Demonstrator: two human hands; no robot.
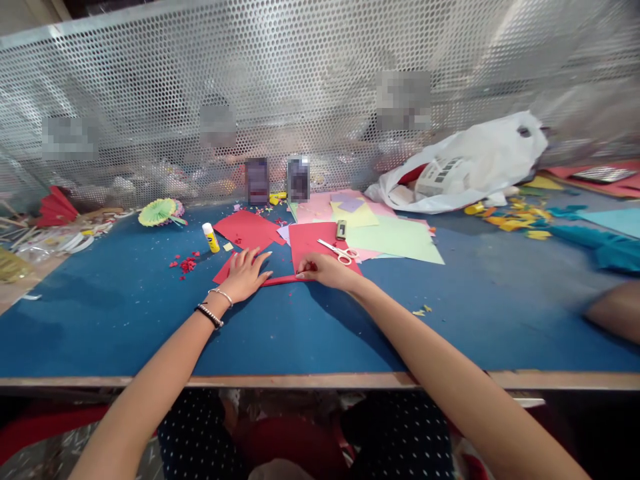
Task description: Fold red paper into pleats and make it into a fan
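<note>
A narrow folded strip of red paper (281,281) lies on the blue table in front of me. My left hand (244,275) rests at its left end with the fingers spread, partly over another piece of red paper (221,270). My right hand (324,269) is closed in a pinch at the strip's right end. Just beyond it, a red sheet (307,240) carries white-handled scissors (345,255) and a small sharpener-like object (341,230). A yellow glue stick (211,238) with a white cap stands upright beyond my left hand.
Red paper scraps (187,264) lie left of the glue stick. Pastel sheets (395,239) spread behind my right hand, near a white plastic bag (465,163). A green paper rosette (160,212) sits at the back left. Another person's arm (617,310) reaches in at right. Perforated metal mesh (310,80) borders the table's back.
</note>
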